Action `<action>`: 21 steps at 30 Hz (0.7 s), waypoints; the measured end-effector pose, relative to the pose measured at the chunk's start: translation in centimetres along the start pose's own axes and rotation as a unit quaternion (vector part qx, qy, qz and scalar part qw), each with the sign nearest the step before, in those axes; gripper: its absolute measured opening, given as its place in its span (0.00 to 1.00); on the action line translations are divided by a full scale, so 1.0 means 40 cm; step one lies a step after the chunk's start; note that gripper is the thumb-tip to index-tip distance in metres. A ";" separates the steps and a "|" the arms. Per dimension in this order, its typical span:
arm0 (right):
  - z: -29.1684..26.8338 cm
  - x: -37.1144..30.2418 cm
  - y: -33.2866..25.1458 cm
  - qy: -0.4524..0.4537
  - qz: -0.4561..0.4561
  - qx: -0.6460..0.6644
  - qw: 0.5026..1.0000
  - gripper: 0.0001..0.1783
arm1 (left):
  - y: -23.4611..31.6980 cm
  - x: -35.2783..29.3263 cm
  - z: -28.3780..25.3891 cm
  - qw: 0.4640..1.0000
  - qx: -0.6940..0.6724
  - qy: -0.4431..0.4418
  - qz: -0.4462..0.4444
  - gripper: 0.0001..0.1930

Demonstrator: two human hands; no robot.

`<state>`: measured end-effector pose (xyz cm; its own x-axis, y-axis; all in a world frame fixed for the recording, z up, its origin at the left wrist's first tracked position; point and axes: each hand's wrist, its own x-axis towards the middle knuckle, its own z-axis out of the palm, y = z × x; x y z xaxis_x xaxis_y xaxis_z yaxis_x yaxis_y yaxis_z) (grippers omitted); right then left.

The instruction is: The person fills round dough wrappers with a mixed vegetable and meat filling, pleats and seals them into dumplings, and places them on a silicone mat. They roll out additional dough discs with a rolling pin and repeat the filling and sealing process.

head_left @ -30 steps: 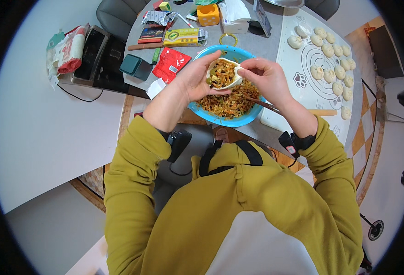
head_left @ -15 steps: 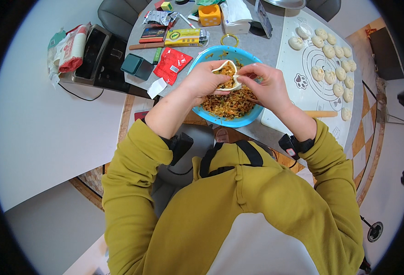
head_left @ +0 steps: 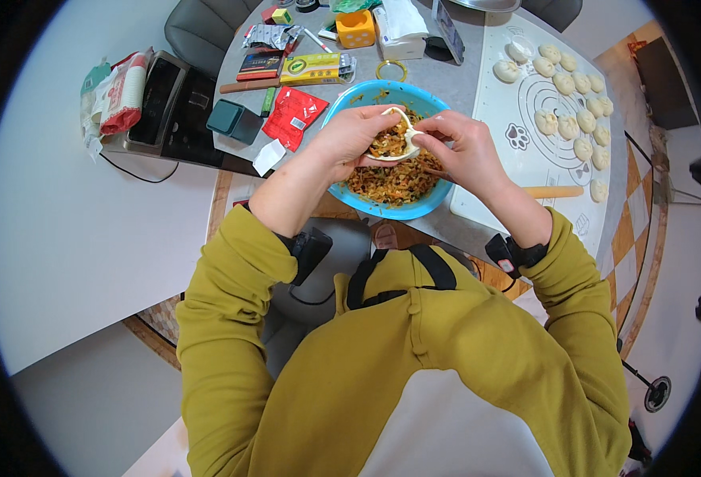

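Observation:
A round white dough wrapper [head_left: 411, 146] with chopped filling [head_left: 388, 144] inside rests in my left hand [head_left: 349, 137], whose fingers curl round it with the thumb at its rim. The thumb and fingertips of my right hand [head_left: 468, 153] pinch the wrapper's right edge, where the dough is gathered into small folds. Both hands hover over a blue bowl [head_left: 404, 213] holding more chopped filling [head_left: 390, 188]. A thin brown stick [head_left: 439, 173] shows beneath the right hand; I cannot tell whether that hand holds it.
On the right, a white printed mat [head_left: 489, 131] bears several pleated buns [head_left: 567, 126] and a wooden rolling pin [head_left: 555, 191]. Left of the bowl lie a red packet [head_left: 293, 119], a dark green container [head_left: 234, 121] and a yellow box [head_left: 312, 69]. Beyond stands a tissue box [head_left: 400, 36].
My right fingers still pinch the wrapper's edge, and the gathered part looks slightly larger. The wrapper has tilted a little in my left hand. The table's things have shifted slightly in view.

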<state>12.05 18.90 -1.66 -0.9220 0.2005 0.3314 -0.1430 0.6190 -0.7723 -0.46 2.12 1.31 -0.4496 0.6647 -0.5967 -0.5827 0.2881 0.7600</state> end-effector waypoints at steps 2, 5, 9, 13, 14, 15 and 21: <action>0.002 -0.001 -0.001 0.009 -0.008 0.004 1.000 0.08 | -0.009 0.005 0.008 0.999 0.034 0.008 0.020 0.15; 0.001 -0.003 -0.003 0.002 -0.012 -0.006 1.000 0.08 | -0.013 0.009 0.016 0.996 0.081 0.005 0.043 0.15; -0.006 -0.004 0.000 0.003 -0.004 0.002 1.000 0.08 | 0.006 0.007 0.003 0.999 0.026 -0.019 0.005 0.17; -0.012 -0.005 0.003 0.002 -0.017 0.001 1.000 0.08 | 0.016 0.008 -0.007 0.999 -0.033 -0.028 -0.015 0.19; -0.014 -0.005 0.003 0.000 -0.020 -0.003 1.000 0.09 | 0.015 0.008 -0.007 0.998 -0.045 -0.030 -0.019 0.19; -0.015 -0.005 0.003 -0.002 -0.023 -0.006 1.000 0.09 | 0.014 0.010 -0.005 0.999 -0.029 -0.025 -0.015 0.19; -0.026 -0.005 -0.003 -0.018 0.028 0.002 0.999 0.08 | -0.002 0.008 0.003 1.000 0.016 -0.020 0.009 0.18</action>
<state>12.63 19.57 -1.06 -0.9408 0.2073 0.2681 -0.0926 0.6037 -0.7918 -0.48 2.37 1.09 -0.4329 0.6967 -0.5720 -0.5515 0.2972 0.7794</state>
